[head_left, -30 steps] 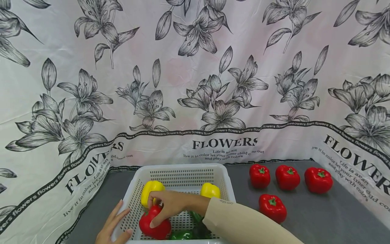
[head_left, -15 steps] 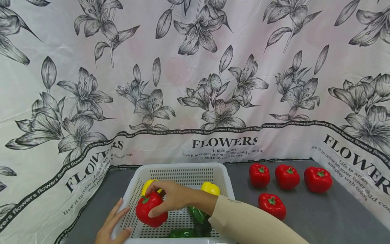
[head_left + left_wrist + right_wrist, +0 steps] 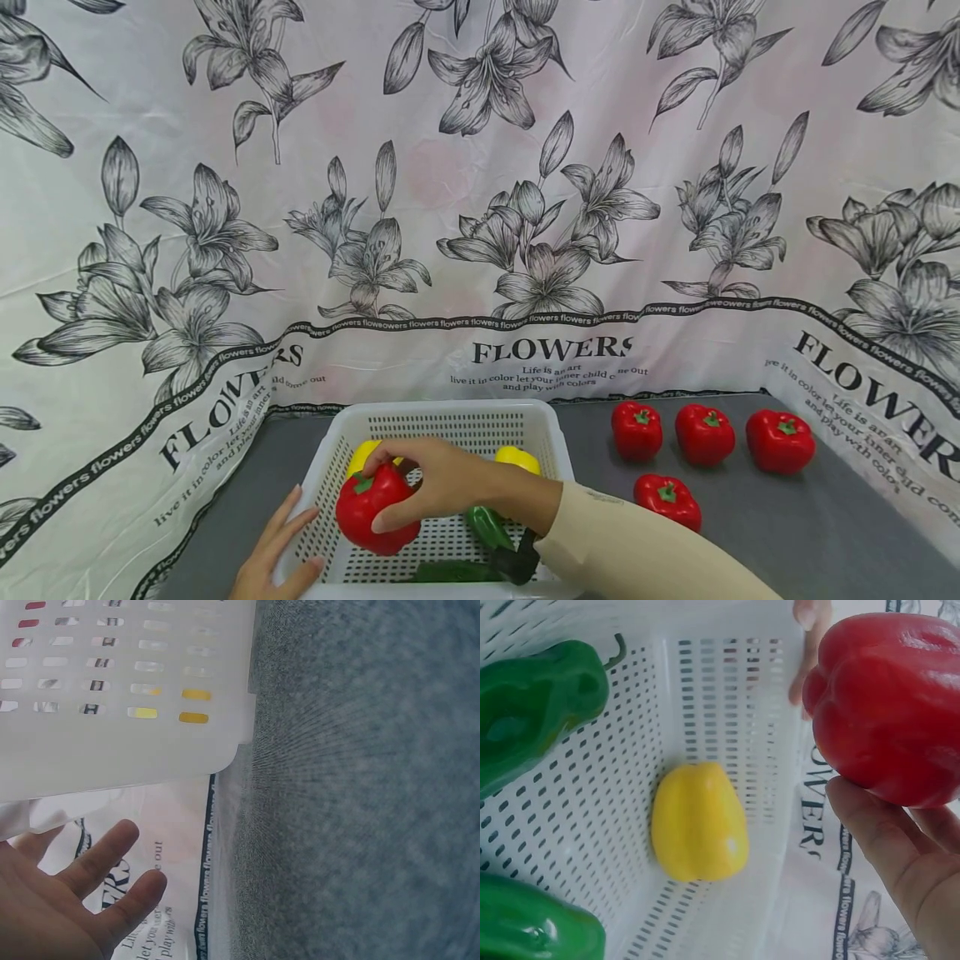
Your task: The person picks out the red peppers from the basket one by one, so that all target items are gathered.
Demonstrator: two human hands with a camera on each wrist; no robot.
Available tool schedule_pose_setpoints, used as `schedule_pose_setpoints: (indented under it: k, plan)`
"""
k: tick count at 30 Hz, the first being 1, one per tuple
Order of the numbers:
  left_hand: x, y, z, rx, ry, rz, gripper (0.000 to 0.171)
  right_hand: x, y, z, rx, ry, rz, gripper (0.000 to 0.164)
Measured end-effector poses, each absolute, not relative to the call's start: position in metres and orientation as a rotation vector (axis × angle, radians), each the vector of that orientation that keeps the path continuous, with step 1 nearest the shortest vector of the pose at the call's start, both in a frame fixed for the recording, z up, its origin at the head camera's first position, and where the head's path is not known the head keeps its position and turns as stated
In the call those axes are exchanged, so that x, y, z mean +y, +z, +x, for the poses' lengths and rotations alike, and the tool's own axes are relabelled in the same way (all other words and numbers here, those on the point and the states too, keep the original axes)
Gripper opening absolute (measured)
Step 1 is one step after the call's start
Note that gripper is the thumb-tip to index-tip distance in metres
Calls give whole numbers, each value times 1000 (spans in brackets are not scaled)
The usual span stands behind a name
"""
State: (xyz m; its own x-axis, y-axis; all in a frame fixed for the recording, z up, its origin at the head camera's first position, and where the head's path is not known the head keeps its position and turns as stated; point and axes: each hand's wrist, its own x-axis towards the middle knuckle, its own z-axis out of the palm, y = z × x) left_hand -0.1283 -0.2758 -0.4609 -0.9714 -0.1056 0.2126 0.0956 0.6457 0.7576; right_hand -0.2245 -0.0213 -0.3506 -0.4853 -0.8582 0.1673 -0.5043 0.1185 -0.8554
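Observation:
My right hand [image 3: 442, 479] grips a red bell pepper [image 3: 375, 510] above the left part of a white perforated basket [image 3: 450, 407]. The right wrist view shows the pepper [image 3: 892, 712] lifted, with fingers [image 3: 881, 836] pressed against its side. At the basket's left rim rests my left hand [image 3: 273, 550], its fingers spread and fairly straight. In the left wrist view this hand [image 3: 71, 900] lies along the rim. Inside the basket are a yellow pepper [image 3: 700, 823] on the left, another yellow pepper [image 3: 517, 458] on the right, and green peppers [image 3: 487, 527], partly hidden by my right arm.
Several red bell peppers [image 3: 705, 435] stand on the grey table [image 3: 780, 533] right of the basket. A floral curtain [image 3: 480, 208] hangs behind and along both sides. A dark device [image 3: 517, 560] sits under my right wrist.
My right hand has raised the red pepper from low in the basket and tilted it, with its stem end now facing up-left. The left hand stays at the rim.

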Motion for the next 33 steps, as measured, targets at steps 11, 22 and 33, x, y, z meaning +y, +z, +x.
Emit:
schedule_pose_setpoints:
  k: [11, 22, 33]
  plan:
    - [-278, -466, -127, -2593, -1133, -68, 49, 6, -334, -213, 1941, -1441, -1332, 42]
    - [-280, -468, -129, -2608, -1113, -71, 50, 27, -324, -209, 1880, -1525, -1367, 42]
    - [-279, -466, -129, -2607, -1165, -80, 50, 63, -308, -197, 1902, -1614, -1357, 46]
